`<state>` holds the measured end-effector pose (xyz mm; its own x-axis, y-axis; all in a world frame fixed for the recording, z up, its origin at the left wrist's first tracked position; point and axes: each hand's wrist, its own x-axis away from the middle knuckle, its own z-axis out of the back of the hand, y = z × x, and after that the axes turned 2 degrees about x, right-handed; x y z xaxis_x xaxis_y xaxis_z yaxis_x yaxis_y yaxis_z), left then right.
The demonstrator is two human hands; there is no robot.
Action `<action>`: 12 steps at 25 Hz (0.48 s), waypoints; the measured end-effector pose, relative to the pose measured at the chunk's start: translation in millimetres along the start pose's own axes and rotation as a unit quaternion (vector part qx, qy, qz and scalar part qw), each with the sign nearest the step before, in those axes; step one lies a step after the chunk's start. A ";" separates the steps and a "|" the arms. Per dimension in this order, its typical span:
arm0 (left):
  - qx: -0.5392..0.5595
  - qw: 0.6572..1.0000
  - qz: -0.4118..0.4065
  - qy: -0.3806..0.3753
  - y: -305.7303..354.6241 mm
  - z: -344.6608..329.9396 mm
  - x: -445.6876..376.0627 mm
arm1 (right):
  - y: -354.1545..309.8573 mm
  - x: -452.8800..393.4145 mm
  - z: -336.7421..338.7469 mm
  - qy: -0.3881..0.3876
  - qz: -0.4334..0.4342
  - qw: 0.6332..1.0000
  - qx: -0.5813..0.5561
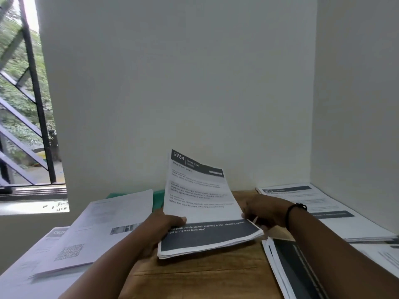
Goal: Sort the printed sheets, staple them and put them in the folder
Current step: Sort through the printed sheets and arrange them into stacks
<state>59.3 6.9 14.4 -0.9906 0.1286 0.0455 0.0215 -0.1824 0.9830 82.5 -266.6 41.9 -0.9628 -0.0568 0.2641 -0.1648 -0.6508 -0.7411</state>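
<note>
Head view: left hand (164,223) grips a thick stack of white printed sheets with dark header and footer bands (205,214) at its left edge, thumb curled over the top page. Right hand (262,209) is at the stack's right edge, fingers curled against the paper; looks like a pinch on the edge or a page, exact finger contact is blurred. Stack is held tilted up, just above the brown wooden table (200,275), top page headed "2754". Other white printed piles lie around: a fanned pile at left (86,234), a neat pile at right by the wall (319,212), dark-banded sheets at near right (287,262). Green folder (158,197) peeks out behind the left pile, mostly covered. No stapler in view.

Step judged: still sorting, squaring or leafing through the held set. Next move likely needs edges tapped flush, then a stapler found, corner aligned before stapling. Folder must be uncovered first.
</note>
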 end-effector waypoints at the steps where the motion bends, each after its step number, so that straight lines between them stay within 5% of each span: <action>1: -0.019 1.000 -0.007 -0.005 -0.7 -5.2 0.3 | 4.4 -1.8 0.1 -0.015 -0.027 0.999 -0.019; 7: -0.055 0.991 -0.075 0.095 -2.1 -28.1 2.4 | 7.6 -7.4 -2.0 -0.010 -0.049 0.998 -0.045; 12: -0.085 0.991 0.002 0.099 -9.4 -29.3 -2.0 | 3.1 -3.7 -2.3 0.031 -0.018 0.993 0.113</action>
<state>57.0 -20.1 -0.2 -0.9980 -0.0627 -0.0033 0.0187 -0.3466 0.9378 85.1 -266.7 37.3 -0.9695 0.0117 0.2448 -0.1544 -0.8048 -0.5731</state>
